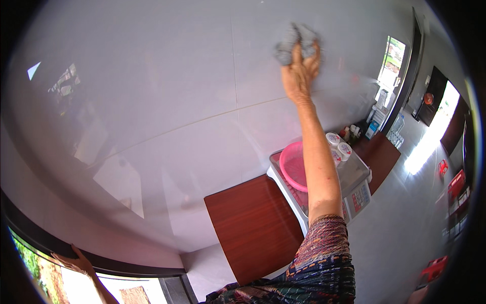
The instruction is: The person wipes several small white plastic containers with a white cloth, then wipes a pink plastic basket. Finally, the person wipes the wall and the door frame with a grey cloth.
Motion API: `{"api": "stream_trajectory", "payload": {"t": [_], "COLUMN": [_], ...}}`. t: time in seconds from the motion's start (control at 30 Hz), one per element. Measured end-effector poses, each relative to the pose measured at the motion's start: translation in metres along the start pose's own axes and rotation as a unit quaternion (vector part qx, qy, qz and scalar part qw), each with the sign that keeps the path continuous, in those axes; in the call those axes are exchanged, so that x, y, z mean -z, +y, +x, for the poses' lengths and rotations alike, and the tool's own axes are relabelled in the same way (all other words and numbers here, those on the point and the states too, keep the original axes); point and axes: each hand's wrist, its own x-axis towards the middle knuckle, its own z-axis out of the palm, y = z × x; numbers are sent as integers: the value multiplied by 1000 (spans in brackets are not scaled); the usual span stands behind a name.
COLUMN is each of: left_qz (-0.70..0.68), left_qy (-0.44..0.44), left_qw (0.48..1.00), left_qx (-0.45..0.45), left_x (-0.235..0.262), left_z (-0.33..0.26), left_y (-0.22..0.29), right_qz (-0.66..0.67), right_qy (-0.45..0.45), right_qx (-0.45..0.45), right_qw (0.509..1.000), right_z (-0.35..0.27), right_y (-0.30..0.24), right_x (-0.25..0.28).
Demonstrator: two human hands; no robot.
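Grey, crumpled cloth (pixel 296 43) fills my right hand (pixel 302 71), fingers clenched around it and pressing it flat against the glossy white tiled wall (pixel 152 101), far up in the scene. Below my arm stands a white weighing scale (pixel 354 190) with a coloured keypad on its near right face, carrying a pink plastic basket (pixel 292 164) and small round white tubs (pixel 339 147) with red-edged lids. The scale sits on a reddish-brown wooden counter (pixel 253 228). My right arm is stretched nearly straight, its patterned sleeve at the elbow. My left hand (pixel 76 261) rests open, fingers spread, on a dark window frame (pixel 101 263) at near left.
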Motion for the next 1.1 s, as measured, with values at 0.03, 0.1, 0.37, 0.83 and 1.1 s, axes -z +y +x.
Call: {"api": "stream_trajectory", "payload": {"t": [0.03, 0.1, 0.37, 0.83, 1.1], "left_qz": [7, 19, 7, -60, -61], "left_qy": [-3, -5, 10, -11, 6], "left_qw": [1000, 1000, 1000, 994, 997], "left_qx": [4, 8, 24, 86, 36], "left_x": [0, 1, -2, -2, -6], "left_z": [-1, -1, -4, -9, -10], "left_y": [0, -1, 6, 13, 9], "right_qz": [15, 77, 114, 19, 105], "right_qy": [-25, -62, -33, -46, -79], "right_qx": [-86, -193, -503, -330, -44], "right_qw": [996, 976, 856, 943, 990], "right_z": [-2, -5, -32, -148, -263], "right_y": [21, 55, 80, -108, -261], "right_x": [-2, -1, -11, -28, -11]}}
